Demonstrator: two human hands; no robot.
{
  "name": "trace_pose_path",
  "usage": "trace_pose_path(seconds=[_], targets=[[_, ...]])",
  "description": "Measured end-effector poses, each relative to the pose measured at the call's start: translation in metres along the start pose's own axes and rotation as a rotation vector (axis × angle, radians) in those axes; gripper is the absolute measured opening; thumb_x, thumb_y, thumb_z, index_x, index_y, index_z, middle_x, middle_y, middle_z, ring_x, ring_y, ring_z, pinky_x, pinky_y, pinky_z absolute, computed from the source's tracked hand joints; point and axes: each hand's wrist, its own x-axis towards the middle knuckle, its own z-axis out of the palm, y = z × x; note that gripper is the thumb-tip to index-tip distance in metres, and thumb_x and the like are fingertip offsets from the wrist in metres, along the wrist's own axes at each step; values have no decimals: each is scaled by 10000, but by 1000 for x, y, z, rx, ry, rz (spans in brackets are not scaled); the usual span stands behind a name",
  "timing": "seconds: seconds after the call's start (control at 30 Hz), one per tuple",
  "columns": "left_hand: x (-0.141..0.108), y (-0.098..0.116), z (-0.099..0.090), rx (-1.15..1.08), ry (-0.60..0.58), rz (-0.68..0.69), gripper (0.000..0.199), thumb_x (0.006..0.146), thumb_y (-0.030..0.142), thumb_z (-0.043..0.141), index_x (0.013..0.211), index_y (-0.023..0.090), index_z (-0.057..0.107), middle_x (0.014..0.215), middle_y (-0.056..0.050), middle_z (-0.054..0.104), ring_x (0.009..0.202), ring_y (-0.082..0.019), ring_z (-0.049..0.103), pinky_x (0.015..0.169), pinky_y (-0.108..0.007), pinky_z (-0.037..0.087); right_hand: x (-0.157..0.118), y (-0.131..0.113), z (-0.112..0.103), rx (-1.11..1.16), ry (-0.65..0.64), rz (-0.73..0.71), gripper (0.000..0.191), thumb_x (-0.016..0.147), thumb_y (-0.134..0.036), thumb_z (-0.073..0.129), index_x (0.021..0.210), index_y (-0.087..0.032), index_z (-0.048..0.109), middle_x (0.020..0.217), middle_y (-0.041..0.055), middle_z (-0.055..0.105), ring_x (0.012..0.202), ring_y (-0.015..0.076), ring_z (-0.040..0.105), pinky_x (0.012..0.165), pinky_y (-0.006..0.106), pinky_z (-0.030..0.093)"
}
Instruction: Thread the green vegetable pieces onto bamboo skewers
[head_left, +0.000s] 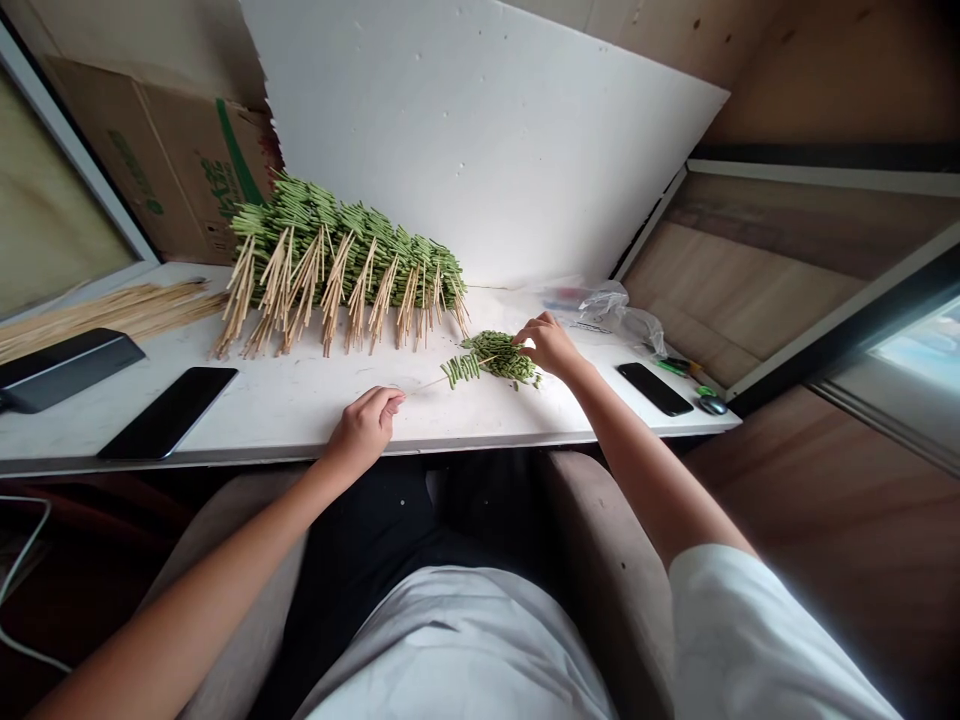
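A: L hand status?
B: L hand (366, 425) closed, at front edge of desk (292, 400). Fingers curled, thumb pressed in; grips one end of thin skewer (425, 384).
A: Skewer posn. & load?
B: Approx. mid-desk lengthwise, nearer front edge than back. Held end twd. front edge, far end twd. R edge. Row of short green pcs. (460, 370) threaded crosswise on far part; section next to L hand bare.
A: R hand?
B: R hand (551, 345) part. closed, fingers bent, fingertips at loose green pile (510, 362). Cannot tell if a pc. is pinched.
A: Pile loc.?
B: R of desk ctr., between front & back edges, just beyond loaded part of skewer.
A: Back edge?
B: Big stack of filled skewers (337, 250), L of ctr.; bare stick ends fan twd. front edge in bunches. White board (480, 140) upright behind.
A: L end of desk?
B: Bare sticks (127, 312) lie flat, L of stack. Dark device (71, 365) near L edge; black phone (171, 412) at front edge.
A: R end?
B: Clear plastic bag (626, 312) near back R corner. Second phone (654, 388) near front R corner.
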Motion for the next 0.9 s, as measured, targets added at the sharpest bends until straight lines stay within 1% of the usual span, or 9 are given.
trace_pose_path(seconds=[0.17, 0.27, 0.33, 0.43, 0.5, 0.6, 0.7, 0.8, 0.9], targets=[[1, 1, 0, -4, -10, -12, 208, 1085, 233, 518, 997, 200, 704, 845, -51, 728, 788, -197, 717, 753, -311, 570, -3, -7, 2, -29, 2, -60, 150, 947, -254, 761, 1033, -215, 878, 1033, 156, 787, 1143, 390, 570, 986, 525, 494], [1, 2, -1, -11, -10, -5, 205, 1084, 223, 517, 1002, 196, 703, 858, -55, 732, 794, -196, 718, 762, -309, 572, -2, -11, 3, -35, 2, -59, 154, 955, -213, 724, 993, -198, 873, 1020, 161, 798, 1147, 395, 577, 992, 530, 494], [1, 2, -1, -14, -13, -8, 205, 1082, 222, 517, 1003, 197, 704, 861, -57, 734, 795, -198, 719, 766, -312, 574, -2, -13, 2, 12, 21, -44, 143, 946, -215, 730, 974, -194, 868, 1020, 168, 805, 1154, 403, 587, 1005, 547, 496], [1, 2, -2, -3, -18, -16, 207, 1083, 235, 519, 1002, 200, 706, 860, -57, 737, 792, -200, 719, 765, -315, 578, -4, -17, -1, 199, 102, 11, 126, 933, -280, 763, 947, -204, 862, 1005, 158, 814, 1131, 391, 624, 1008, 552, 512], [1, 2, -2, 2, -17, -14, 206, 1083, 240, 522, 1001, 200, 707, 861, -56, 740, 792, -200, 721, 767, -314, 579, -9, -25, -2, 407, 178, 92, 156, 907, -365, 804, 923, -219, 857, 989, 133, 820, 1039, 347, 676, 950, 514, 547], [1, 2, -2, -1, -15, -12, 210, 1085, 239, 520, 1004, 197, 709, 861, -58, 744, 794, -199, 725, 769, -310, 580, -20, -42, 0, 760, 272, 237, 287, 777, -484, 910, 894, -229, 846, 951, 100, 822, 873, 271, 728, 830, 436, 583], [1, 2, -2, 0, -20, -12, 223, 1090, 241, 508, 1011, 195, 711, 864, -59, 748, 784, -193, 721, 764, -303, 576, -32, -55, 4, 955, 315, 304, 406, 671, -513, 972, 940, -234, 851, 957, 92, 829, 869, 260, 755, 794, 402, 594], [1, 2, -3, 6, -26, -13, 226, 1091, 242, 507, 1014, 193, 713, 862, -58, 747, 785, -190, 719, 765, -298, 574, -39, -53, 8, 884, 339, 292, 347, 747, -509, 917, 965, -245, 861, 1027, 95, 840, 945, 283, 762, 797, 402, 591], [1, 2, -2, 9, -26, -7, 216, 1089, 234, 515, 1017, 193, 714, 859, -55, 744, 800, -193, 724, 779, -297, 577, -39, -37, 11, 640, 341, 275, 206, 846, -418, 810, 938, -242, 862, 986, 93, 843, 944, 300, 748, 894, 463, 570]])
